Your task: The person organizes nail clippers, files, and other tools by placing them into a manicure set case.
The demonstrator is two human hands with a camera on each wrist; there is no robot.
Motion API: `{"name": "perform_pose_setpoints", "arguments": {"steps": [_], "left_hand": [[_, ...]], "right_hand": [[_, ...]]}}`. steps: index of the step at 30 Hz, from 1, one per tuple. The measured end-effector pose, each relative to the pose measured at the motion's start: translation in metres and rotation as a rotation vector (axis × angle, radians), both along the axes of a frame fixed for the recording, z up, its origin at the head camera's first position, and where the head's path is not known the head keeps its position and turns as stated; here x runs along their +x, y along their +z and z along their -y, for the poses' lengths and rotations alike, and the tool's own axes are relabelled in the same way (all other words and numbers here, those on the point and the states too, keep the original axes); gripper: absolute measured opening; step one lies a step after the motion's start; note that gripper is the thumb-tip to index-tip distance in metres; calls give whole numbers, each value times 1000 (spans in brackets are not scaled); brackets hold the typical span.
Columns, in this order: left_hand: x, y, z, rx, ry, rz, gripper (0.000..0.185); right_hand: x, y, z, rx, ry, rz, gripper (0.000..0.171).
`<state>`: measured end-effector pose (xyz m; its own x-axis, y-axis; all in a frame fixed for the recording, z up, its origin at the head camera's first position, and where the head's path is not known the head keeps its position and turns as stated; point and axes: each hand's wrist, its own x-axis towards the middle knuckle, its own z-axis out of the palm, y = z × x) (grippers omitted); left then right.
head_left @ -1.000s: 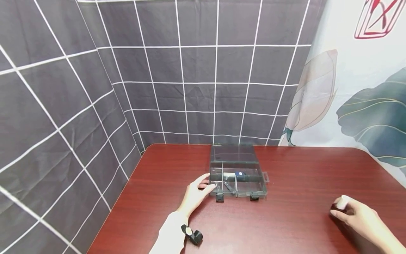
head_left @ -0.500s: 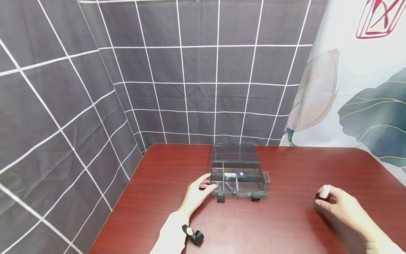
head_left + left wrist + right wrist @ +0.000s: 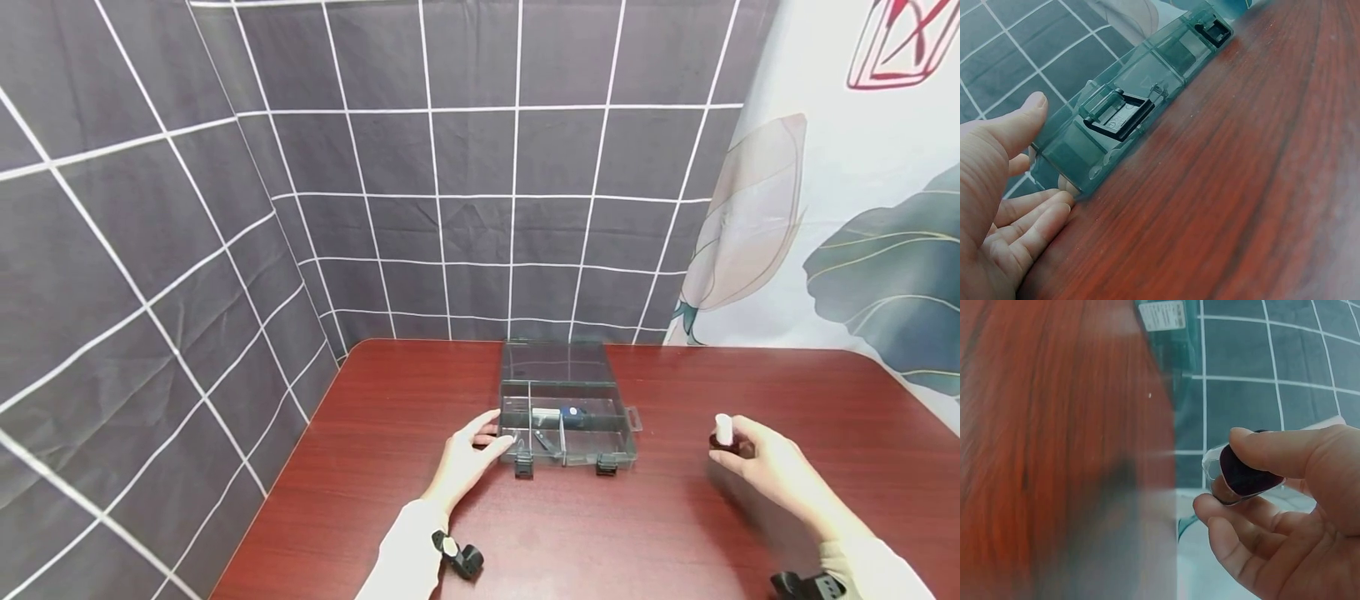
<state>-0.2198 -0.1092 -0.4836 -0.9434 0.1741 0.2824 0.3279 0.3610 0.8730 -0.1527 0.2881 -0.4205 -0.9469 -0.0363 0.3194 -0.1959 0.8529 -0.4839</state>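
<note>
A clear grey-green compartment box (image 3: 596,450) lies on the table with its lid (image 3: 555,362) laid back, away from me. At its left end, my left hand (image 3: 459,468) touches the box's corner; in the left wrist view the thumb (image 3: 1025,122) is at the upper edge and loose fingers are by the base. To the right of the box, my right hand (image 3: 780,475) pinches a small nail polish bottle (image 3: 1241,472) with dark red contents and a white cap (image 3: 723,428). Inside the box are a white-and-blue item (image 3: 562,415) and a small grey metal tool (image 3: 546,442).
Two black latches, left latch (image 3: 523,465) and right latch (image 3: 606,464), hang down at the box's front. A clear tab (image 3: 634,418) juts from its right side. Behind the reddish table (image 3: 390,375) hangs a grey gridded cloth (image 3: 472,225).
My right hand has moved left with the nail polish bottle, closer to the box. The left hand and box keep their places.
</note>
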Motion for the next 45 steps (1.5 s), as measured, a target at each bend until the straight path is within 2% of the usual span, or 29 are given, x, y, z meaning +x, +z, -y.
{"name": "perform_pose_setpoints", "arguments": {"steps": [11, 18, 25, 45], "left_hand": [[-1, -2, 1, 5, -8, 3, 53], [-2, -1, 3, -3, -3, -2, 53], [-4, 0, 3, 0, 6, -6, 53], [-2, -1, 0, 7, -8, 0, 53]], "right_hand": [[-25, 6, 25, 0, 88, -82, 26], [-37, 11, 41, -19, 117, -38, 23], [-55, 19, 56, -15, 169, -84, 21], [-94, 10, 88, 36, 263, 26, 20]]}}
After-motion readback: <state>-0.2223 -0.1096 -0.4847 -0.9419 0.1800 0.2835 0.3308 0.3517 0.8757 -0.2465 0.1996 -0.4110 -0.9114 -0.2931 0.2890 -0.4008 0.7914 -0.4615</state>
